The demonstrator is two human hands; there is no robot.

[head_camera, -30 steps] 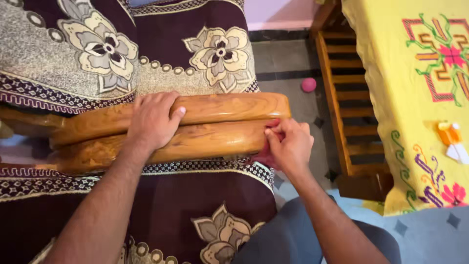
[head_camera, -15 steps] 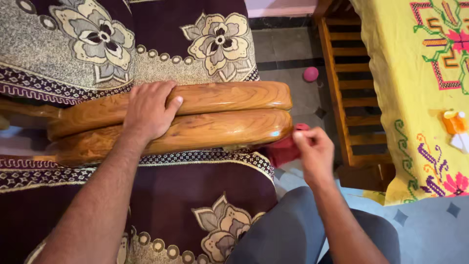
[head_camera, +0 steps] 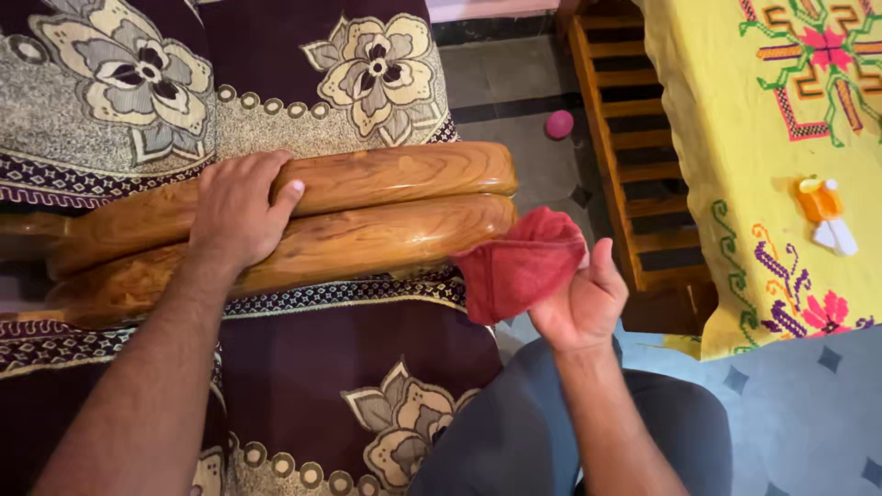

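Observation:
Two polished wooden armrests point(head_camera: 386, 207) lie side by side between two sofa seats covered in dark maroon floral fabric point(head_camera: 303, 367). My left hand point(head_camera: 234, 216) rests palm down across both armrests, fingers curled over the far one. My right hand point(head_camera: 579, 298) is just off the armrests' right end, palm up, gripping a red cloth point(head_camera: 519, 262). The cloth hangs bunched from my fingers and touches the end of the near armrest.
A yellow embroidered tablecloth point(head_camera: 726, 138) covers a table at the right, with a small orange and white object point(head_camera: 822, 211) on it. A slatted wooden shelf point(head_camera: 634, 165) shows under the table. A pink ball point(head_camera: 559, 124) lies on the grey tiled floor.
My right hand pulled the red cloth out from beside the armrests' end and turned palm up with it. My left hand has stayed on the armrests.

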